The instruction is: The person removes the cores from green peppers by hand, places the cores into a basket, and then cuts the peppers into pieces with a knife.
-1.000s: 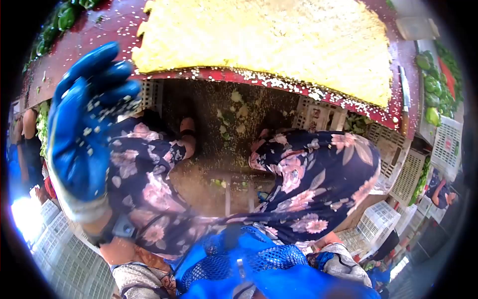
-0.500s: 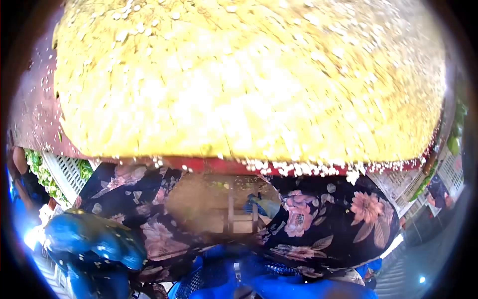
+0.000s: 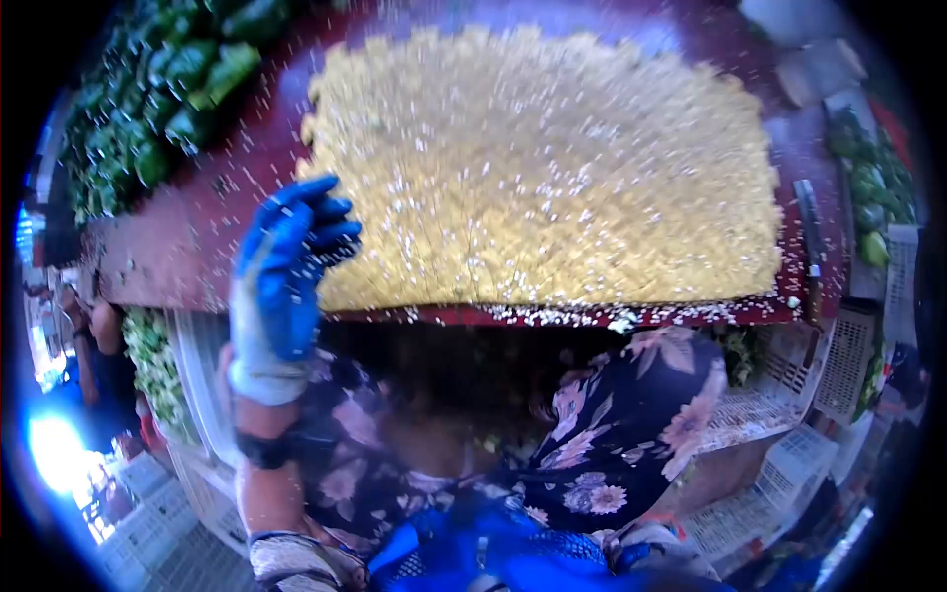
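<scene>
My gloved left hand (image 3: 288,268) is open, fingers stretched and together, holding nothing, its tips at the left edge of the yellow woven mat (image 3: 552,168). The mat lies right of the hand on the red table (image 3: 187,247), long axis running side to side, coarse and speckled with white seeds (image 3: 592,316). My right hand is out of view. Green peppers (image 3: 168,89) are piled beyond.

A vegetable-processing stall or market work area: a red table (image 3: 187,247) bears a yellow woven mat (image 3: 552,168), piled green peppers (image 3: 158,99), a knife (image 3: 811,237), with white plastic crates (image 3: 848,360) stacked around.
</scene>
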Motion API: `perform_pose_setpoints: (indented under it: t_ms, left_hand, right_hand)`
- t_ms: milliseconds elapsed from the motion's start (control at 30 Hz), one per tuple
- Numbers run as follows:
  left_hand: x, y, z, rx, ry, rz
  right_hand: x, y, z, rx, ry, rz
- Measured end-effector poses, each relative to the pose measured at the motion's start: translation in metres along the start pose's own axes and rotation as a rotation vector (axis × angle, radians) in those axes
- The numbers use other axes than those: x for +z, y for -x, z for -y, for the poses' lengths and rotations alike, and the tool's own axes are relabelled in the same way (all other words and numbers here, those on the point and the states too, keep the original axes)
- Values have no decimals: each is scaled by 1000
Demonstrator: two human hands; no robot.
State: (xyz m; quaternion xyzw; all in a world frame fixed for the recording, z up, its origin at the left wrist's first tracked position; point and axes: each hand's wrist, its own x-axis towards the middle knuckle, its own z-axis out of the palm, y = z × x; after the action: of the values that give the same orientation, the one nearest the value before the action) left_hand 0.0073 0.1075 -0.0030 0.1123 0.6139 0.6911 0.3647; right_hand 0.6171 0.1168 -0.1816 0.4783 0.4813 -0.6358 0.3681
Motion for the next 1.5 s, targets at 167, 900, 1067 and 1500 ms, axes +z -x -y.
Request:
perform_pose_setpoints:
  t_ms: [167, 900, 1067, 1500]
  left_hand:
    - [-14, 5, 13, -5, 45, 31]
    - [-139, -86, -88, 395, -175, -314]
    - [-141, -141, -85, 456, -1282, -529]
    - [-117, -227, -78, 355, -1316, -610]
  right_hand:
    - [-7, -2, 9, -100, 73, -1]
    - [-98, 214, 405, -847, 623, -807]
    - [-67, 110, 492, -743, 1115, -762]
    - [-69, 51, 508, -730, 1292, -878]
